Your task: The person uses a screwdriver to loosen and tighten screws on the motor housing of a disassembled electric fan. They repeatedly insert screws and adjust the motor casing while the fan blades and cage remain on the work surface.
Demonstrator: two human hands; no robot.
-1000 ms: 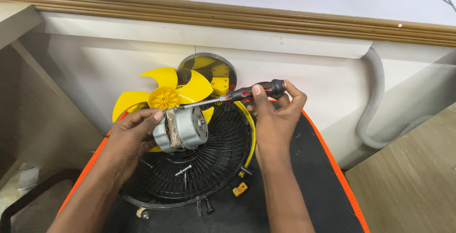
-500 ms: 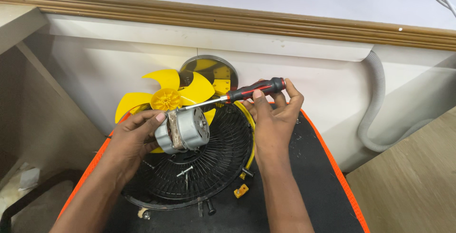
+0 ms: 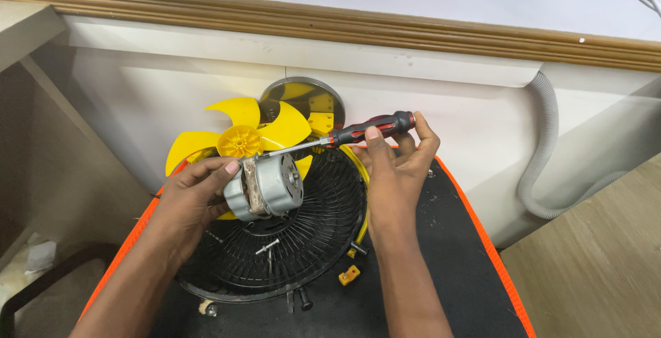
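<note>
Two bare hands work over a round black wire fan grille that lies flat on a black mat with an orange edge. The left hand is closed around a silver cylindrical metal fan motor, fingers curled over its rear rim, and holds it just above the far half of the grille. A yellow plastic fan blade with curved vanes sits on the motor's shaft, on the far side of the motor from the grille's centre, tilted up toward the white wall panel. The right hand is wrapped around the handle of a red and black screwdriver, thumb along the grip; its thin metal shaft runs left and its tip meets the top of the motor, near the blade's hub. This hand hovers over the grille's right rim.

Behind the grille, against the wall panel, stands a round shiny metal disc that mirrors the yellow vanes. On the grille's wires, near its centre, lies a loose screw. Just beyond the grille's near right edge, on the mat, rests a small yellow plastic clip. Well to the right of the grille, a grey ribbed hose curves down the wall.
</note>
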